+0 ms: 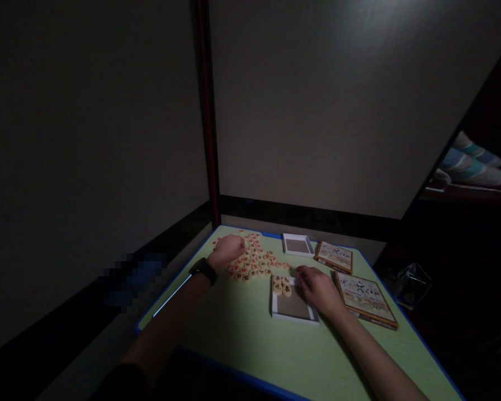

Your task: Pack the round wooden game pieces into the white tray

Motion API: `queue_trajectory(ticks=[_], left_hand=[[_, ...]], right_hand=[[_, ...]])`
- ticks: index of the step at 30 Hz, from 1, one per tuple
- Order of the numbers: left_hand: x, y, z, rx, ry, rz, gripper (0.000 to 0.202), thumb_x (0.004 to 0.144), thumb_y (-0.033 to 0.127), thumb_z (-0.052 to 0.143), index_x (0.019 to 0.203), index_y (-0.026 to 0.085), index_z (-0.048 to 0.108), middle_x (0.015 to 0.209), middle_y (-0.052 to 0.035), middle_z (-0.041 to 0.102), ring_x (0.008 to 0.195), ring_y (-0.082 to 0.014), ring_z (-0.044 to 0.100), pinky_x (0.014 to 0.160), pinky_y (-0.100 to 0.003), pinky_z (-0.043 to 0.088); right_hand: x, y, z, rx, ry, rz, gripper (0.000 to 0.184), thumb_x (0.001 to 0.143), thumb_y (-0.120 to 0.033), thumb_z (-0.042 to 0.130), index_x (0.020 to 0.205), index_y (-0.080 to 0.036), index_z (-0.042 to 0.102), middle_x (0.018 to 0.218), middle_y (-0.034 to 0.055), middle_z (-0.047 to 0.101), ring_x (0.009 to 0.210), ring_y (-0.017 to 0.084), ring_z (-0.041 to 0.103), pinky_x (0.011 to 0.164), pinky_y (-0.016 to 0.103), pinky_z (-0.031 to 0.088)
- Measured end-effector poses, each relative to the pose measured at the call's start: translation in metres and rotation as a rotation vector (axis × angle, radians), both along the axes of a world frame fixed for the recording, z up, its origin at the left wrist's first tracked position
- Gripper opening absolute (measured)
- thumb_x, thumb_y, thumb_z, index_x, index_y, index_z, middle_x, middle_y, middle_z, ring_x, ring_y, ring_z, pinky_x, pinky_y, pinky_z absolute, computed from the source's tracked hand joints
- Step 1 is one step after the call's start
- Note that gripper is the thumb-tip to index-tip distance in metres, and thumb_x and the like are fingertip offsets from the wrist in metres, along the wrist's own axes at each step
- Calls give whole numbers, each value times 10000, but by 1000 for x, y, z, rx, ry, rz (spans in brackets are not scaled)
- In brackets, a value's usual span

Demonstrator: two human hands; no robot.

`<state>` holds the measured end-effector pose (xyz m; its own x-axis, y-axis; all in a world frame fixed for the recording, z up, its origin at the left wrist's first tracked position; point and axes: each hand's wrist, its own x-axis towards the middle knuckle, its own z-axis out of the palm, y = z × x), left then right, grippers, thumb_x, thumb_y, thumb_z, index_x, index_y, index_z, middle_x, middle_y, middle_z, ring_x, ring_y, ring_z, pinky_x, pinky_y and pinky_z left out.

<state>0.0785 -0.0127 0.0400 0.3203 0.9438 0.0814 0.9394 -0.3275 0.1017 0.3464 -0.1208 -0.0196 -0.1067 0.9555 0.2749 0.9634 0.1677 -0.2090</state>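
A heap of small pale wooden game pieces with red and black marks lies at the far left of a green table. My left hand, with a dark watch on its wrist, rests curled on the left edge of the heap. My right hand lies over the far right corner of a shallow white box tray, fingers curled near its rim. A few pieces sit in the tray's far left corner. What either hand holds is hidden.
A smaller white box tray stands at the table's far edge. Two printed box lids lie to the right. The table has a blue rim and stands against a pale wall with a dark red post. The room is dim.
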Motion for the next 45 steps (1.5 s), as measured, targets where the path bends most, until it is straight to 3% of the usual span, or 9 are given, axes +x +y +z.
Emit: queue_trajectory(ticks=[4, 9, 20, 28, 39, 45], left_hand=[[14, 13, -10, -20, 54, -13, 213, 788, 267, 607, 946, 204, 734, 1028, -115, 723, 992, -256, 658, 839, -318, 487], [23, 20, -12, -70, 112, -16, 216, 752, 285, 669, 949, 212, 722, 994, -113, 726, 992, -255, 661, 842, -306, 496], [30, 19, 2, -69, 137, -11, 246, 755, 227, 614, 973, 193, 723, 1050, -129, 716, 978, -262, 664, 814, -302, 506], [44, 34, 0, -77, 170, -255, 445, 764, 57, 569, 1121, 296, 684, 1185, -42, 682, 1107, -197, 616, 918, -257, 462], [54, 44, -5, -79, 275, -312, 231, 717, 86, 671, 933, 168, 682, 1057, -128, 695, 1005, -254, 641, 828, -298, 486], [51, 42, -2, -55, 277, -300, 193, 754, 181, 700, 945, 161, 689, 1040, -135, 700, 1010, -247, 644, 829, -276, 484]], right_hand=[[1, 0, -2, 12, -4, 19, 275, 954, -240, 403, 1062, -162, 643, 950, 98, 698, 876, 213, 649, 772, 282, 441], [1, 0, -1, 6, 0, 42, 266, 938, -207, 421, 1024, -157, 667, 953, 105, 703, 900, 216, 641, 794, 284, 443], [0, -1, 2, 1, -6, 39, 264, 936, -205, 430, 1007, -159, 680, 968, 108, 706, 903, 224, 643, 786, 285, 438], [0, -3, 5, -6, -7, 46, 262, 934, -190, 424, 978, -164, 681, 933, 103, 702, 886, 221, 637, 768, 283, 427], [-1, -3, 6, -37, -25, 34, 259, 938, -217, 425, 981, -171, 677, 940, 94, 700, 893, 211, 630, 762, 269, 412], [-2, -3, 6, -29, -15, 34, 251, 932, -205, 435, 987, -170, 677, 937, 93, 700, 886, 212, 632, 757, 270, 415]])
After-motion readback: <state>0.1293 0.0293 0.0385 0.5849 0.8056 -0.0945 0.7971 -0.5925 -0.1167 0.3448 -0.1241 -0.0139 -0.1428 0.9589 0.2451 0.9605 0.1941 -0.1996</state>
